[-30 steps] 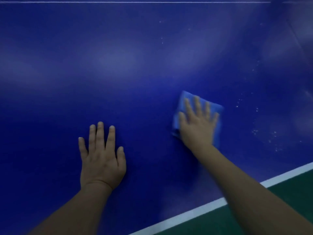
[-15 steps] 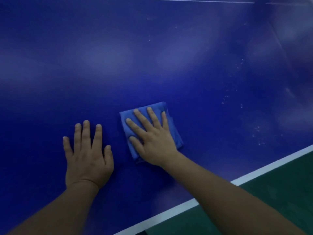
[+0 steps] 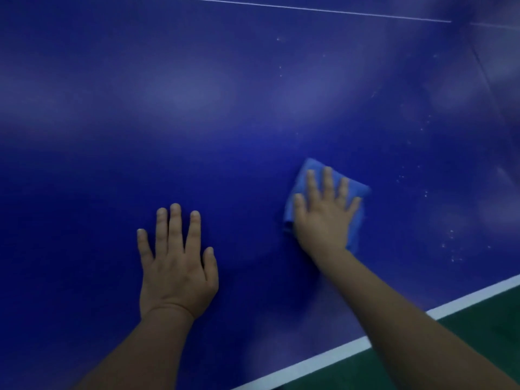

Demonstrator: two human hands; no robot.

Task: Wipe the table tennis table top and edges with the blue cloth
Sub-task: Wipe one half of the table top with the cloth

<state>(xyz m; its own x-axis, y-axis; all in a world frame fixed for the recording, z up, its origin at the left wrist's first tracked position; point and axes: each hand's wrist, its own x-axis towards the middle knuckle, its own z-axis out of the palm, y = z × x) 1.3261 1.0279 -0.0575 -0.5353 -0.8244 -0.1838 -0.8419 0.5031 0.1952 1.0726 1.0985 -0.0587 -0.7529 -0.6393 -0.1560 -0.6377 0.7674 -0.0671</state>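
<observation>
Covering much of the blue cloth [image 3: 357, 220], right hand [image 3: 323, 220] lies flat, fingers [image 3: 327, 181] apart, as does left hand [image 3: 177, 274]

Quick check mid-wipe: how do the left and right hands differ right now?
The right hand presses the blue cloth; the left hand rests on the bare table. The right hand's fingers are spread; the left hand's lie closer together. Both are flat, palm down.

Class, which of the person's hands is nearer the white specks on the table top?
Right. The right hand presses the blue cloth just left of the specks; the left hand lies flat farther left.
</observation>
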